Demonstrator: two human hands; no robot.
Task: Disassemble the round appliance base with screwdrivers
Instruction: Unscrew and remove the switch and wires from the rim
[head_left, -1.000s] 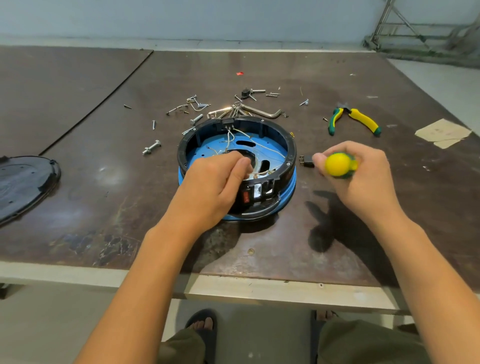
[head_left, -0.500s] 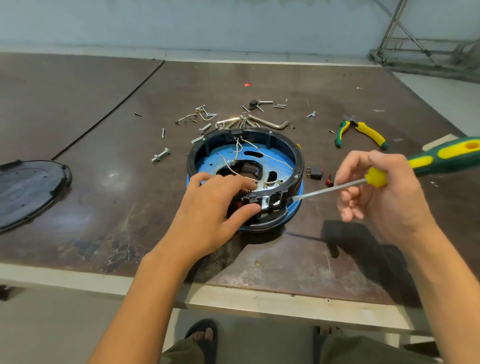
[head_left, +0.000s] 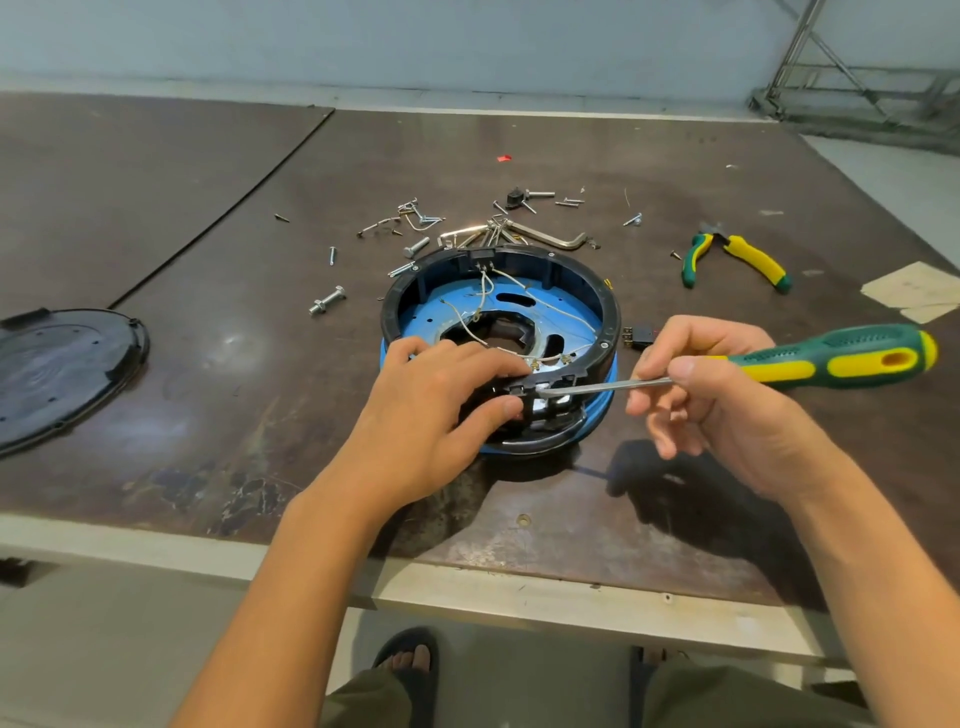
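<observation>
The left hand (head_left: 431, 410) rests on the near left part of the round appliance base (head_left: 501, 343), fingers curled over its black rim and thumb pressed against the near outer wall, so it grips the base. The right hand (head_left: 727, 410) is closed around a screwdriver (head_left: 779, 364) with a green and yellow handle, pinching it where the metal shaft meets the handle. The shaft runs left from the hand, and its tip touches a small bracket on the near rim of the base, just beside the left thumb. The handle points right, clear of the desk (head_left: 208, 405).

The base sits near the middle of the dark brown desk, closer to its near edge. It is open on top: a black ring wall surrounds a blue inner plate (head_left: 447, 301) with cut-outs, and thin pale wires (head_left: 524, 291) cross from a far connector to terminals near the hands. A blue band shows around the bottom of the outer wall.

Just right of the base lies a small black component (head_left: 641, 332). Beyond the base, loose screws and bolts (head_left: 327, 301) are scattered with bent metal pieces and a hex key (head_left: 556, 236). Farther right lie pliers (head_left: 737, 260) with green and yellow grips, and past them, at the right edge, a piece of tan paper (head_left: 914, 288). At the far left edge of the desk lies a round black cover (head_left: 57, 374), well apart from the base.
</observation>
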